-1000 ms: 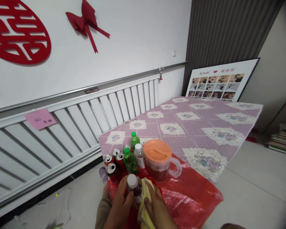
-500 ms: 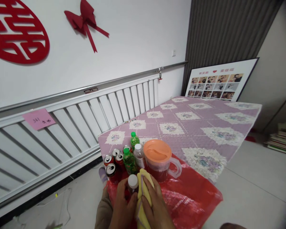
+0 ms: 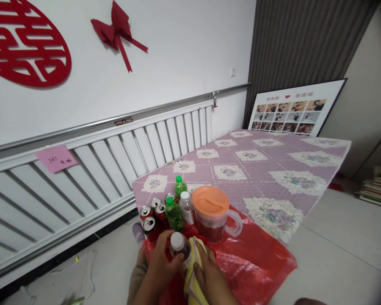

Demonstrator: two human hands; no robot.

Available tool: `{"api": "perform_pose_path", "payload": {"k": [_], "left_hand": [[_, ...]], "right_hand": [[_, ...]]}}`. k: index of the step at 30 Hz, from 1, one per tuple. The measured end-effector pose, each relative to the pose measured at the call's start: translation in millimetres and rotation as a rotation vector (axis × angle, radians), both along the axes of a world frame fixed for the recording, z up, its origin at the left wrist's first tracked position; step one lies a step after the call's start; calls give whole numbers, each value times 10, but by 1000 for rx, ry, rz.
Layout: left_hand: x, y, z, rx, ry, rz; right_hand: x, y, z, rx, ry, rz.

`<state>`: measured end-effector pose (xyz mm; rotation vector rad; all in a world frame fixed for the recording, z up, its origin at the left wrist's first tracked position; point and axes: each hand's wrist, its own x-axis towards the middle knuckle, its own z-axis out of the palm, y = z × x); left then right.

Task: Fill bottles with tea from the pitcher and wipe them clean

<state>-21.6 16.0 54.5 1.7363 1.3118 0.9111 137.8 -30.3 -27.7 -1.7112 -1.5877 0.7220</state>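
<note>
A clear bottle with a white cap (image 3: 177,240) is gripped by my left hand (image 3: 161,262), its fingers wrapped round the upper part. My right hand (image 3: 208,271) clasps a folded yellow cloth (image 3: 192,279) and presses it against the bottle's right side. Just beyond stand a green-capped bottle (image 3: 174,215), a second white-capped bottle (image 3: 186,207) and a clear pitcher with an orange lid (image 3: 211,203). Several drink cans (image 3: 149,225) are grouped left of them. The lower part of the held bottle is partly hidden by my hands and the cloth.
Red plastic sheeting (image 3: 257,258) covers the near part of a table with a purple floral cloth (image 3: 257,167). Another green-capped bottle (image 3: 180,186) stands behind the group. A white radiator (image 3: 155,144) runs along the wall; a framed photo board (image 3: 296,108) leans at the back right.
The cloth and my right hand have moved slightly down along the bottle, so more of the bottle's side shows. The bottle now leans a little. The view has shifted slightly.
</note>
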Motion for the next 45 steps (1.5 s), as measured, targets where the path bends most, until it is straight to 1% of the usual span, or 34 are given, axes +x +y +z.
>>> {"api": "perform_pose_path", "payload": {"k": [2, 4, 6, 8, 11, 13, 15, 17, 20, 23, 25, 27, 30, 32, 34, 35, 37, 40, 42, 45], "left_hand": [[-35, 56, -37, -38, -77, -97], [-41, 65, -40, -62, -97, -123], [-14, 36, -21, -58, -96, -89], [38, -8, -8, -35, -91, -40], [129, -56, -42, 35, -89, 9], [170, -66, -86, 73, -75, 42], [178, -64, -112, 88, -55, 66], [149, -55, -99, 75, -58, 59], [59, -37, -21, 20, -86, 1], [-17, -23, 38, -27, -93, -65], [-25, -21, 29, -52, -81, -70], [1, -26, -12, -59, -66, -27], [73, -48, -66, -26, -47, 53], [117, -67, -68, -9, -2, 97], [144, -77, -53, 4, 46, 134], [151, -77, -48, 12, 58, 143], [152, -71, -50, 27, 58, 134], [130, -63, -64, 23, 51, 104], [107, -70, -48, 14, 43, 92], [65, -82, 21, -25, 19, 51]], "right_hand": [[0, 0, -48, 16, -1, -12], [-7, -18, -45, 34, 8, -27], [-24, -55, 34, 76, 21, -30], [-52, -101, 173, 159, 38, -12], [-92, -139, 367, 297, 48, 19], [-100, -124, 400, 331, 52, 15], [-87, -84, 332, 310, 62, -9], [-62, -37, 192, 248, 61, -33], [-31, 8, -39, 132, 31, -55], [-28, 16, -162, 68, 5, -48], [-40, 5, -154, 54, 10, -44], [-59, -24, -78, 79, 28, -51], [-91, -89, 113, 207, 51, -43], [-109, -120, 228, 293, 52, -30], [-115, -119, 274, 341, 48, -26], [-112, -106, 260, 345, 49, -35], [-94, -64, 169, 313, 60, -63], [-56, -4, -36, 196, 58, -84], [-38, 13, -139, 119, 41, -77], [-29, 15, -197, 83, 35, -73]]}}
